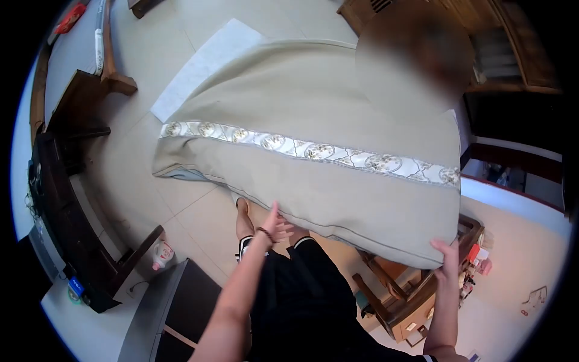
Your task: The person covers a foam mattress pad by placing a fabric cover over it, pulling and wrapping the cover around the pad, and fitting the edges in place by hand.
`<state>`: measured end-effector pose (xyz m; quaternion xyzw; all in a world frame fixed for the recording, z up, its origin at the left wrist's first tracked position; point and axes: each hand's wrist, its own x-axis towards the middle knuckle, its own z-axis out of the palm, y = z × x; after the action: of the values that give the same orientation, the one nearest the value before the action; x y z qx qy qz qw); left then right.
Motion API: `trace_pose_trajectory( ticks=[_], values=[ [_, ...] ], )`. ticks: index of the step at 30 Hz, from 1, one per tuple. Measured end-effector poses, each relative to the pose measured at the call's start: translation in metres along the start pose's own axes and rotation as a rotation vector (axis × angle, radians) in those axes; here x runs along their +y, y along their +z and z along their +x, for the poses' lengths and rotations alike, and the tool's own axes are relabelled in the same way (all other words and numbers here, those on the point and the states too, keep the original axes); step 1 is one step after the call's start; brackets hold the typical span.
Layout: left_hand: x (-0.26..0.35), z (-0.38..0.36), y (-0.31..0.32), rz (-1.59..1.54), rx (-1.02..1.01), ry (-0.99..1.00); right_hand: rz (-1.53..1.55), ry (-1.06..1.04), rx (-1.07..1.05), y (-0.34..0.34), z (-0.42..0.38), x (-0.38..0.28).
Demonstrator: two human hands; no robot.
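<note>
A large beige quilt (313,108) with a patterned floral band across it is stretched out in the air in front of me. My left hand (274,224) holds its near lower edge around the middle. My right hand (447,253) grips the quilt's near right corner. A bracelet sits on my left wrist. The far end of the quilt is lifted too; what holds it there is blurred. Below the quilt I see my black shorts and my legs.
Dark wooden furniture (66,199) runs along the left. A white mat (199,66) lies on the tiled floor beyond the quilt. A wooden chair (404,289) stands under the quilt's right corner. A white bottle (161,254) stands on the floor at the left.
</note>
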<state>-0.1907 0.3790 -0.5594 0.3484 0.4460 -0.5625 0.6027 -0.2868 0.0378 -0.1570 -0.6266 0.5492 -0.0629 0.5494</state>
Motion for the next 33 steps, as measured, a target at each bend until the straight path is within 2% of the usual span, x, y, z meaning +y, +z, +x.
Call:
trace_pose_trajectory(
  ticks=[2, 4, 6, 8, 9, 10, 12, 13, 14, 15, 17, 19, 21, 24, 26, 27, 28, 30, 33],
  values=[
    [-0.027, 0.033, 0.006, -0.129, 0.080, 0.076, -0.001, 0.019, -0.008, 0.016, -0.004, 0.009],
    [-0.032, 0.047, 0.006, -0.089, 0.373, 0.172, 0.028, -0.001, -0.045, 0.021, -0.004, 0.006],
    [-0.025, 0.051, 0.002, -0.132, 0.323, 0.229, 0.042, 0.011, -0.059, 0.017, -0.006, 0.005],
    [-0.018, 0.035, 0.014, 0.089, 0.429, 0.155, 0.064, 0.051, -0.044, 0.013, -0.006, -0.006],
    [-0.030, 0.056, 0.002, -0.079, 0.373, 0.186, 0.063, 0.072, -0.038, 0.009, -0.006, -0.010],
    [-0.020, 0.031, 0.018, -0.084, 0.371, 0.198, 0.067, 0.062, -0.046, 0.008, -0.009, -0.014],
    [-0.013, -0.025, 0.051, -0.332, 0.178, -0.019, 0.095, 0.070, -0.030, 0.009, -0.018, -0.019],
    [-0.020, -0.029, 0.053, -0.384, -0.018, 0.041, 0.106, 0.053, -0.036, 0.007, -0.023, -0.010],
    [-0.027, -0.007, 0.045, -0.380, -0.029, 0.052, 0.110, 0.045, -0.042, 0.004, -0.030, 0.000],
    [-0.029, 0.027, 0.039, -0.339, -0.035, 0.171, 0.108, 0.041, -0.046, 0.002, -0.033, 0.001],
    [-0.021, 0.049, 0.039, -0.330, 0.041, 0.285, 0.126, 0.014, -0.030, 0.001, -0.048, -0.002],
    [0.020, 0.023, 0.031, -0.386, 0.178, 0.225, 0.149, -0.016, -0.018, -0.006, -0.056, -0.012],
    [0.048, 0.040, -0.014, -0.317, 0.085, 0.219, 0.161, -0.050, -0.035, -0.023, -0.065, -0.019],
    [0.060, 0.022, -0.016, -0.166, 0.119, 0.213, 0.204, -0.056, -0.037, -0.054, -0.077, -0.030],
    [0.050, 0.037, -0.022, -0.206, 0.153, 0.338, 0.267, -0.121, -0.014, -0.076, -0.075, -0.023],
    [0.051, 0.029, -0.012, -0.310, 0.153, 0.411, 0.241, -0.111, -0.057, -0.086, -0.075, -0.023],
    [0.056, 0.016, -0.002, -0.276, 0.137, 0.421, 0.214, -0.096, -0.100, -0.098, -0.076, -0.021],
    [0.058, -0.013, 0.007, -0.252, 0.252, 0.430, 0.214, -0.072, -0.109, -0.126, -0.073, -0.010],
    [0.063, -0.039, 0.020, -0.234, 0.255, 0.474, 0.307, -0.074, -0.123, -0.152, -0.060, 0.015]
  ],
)
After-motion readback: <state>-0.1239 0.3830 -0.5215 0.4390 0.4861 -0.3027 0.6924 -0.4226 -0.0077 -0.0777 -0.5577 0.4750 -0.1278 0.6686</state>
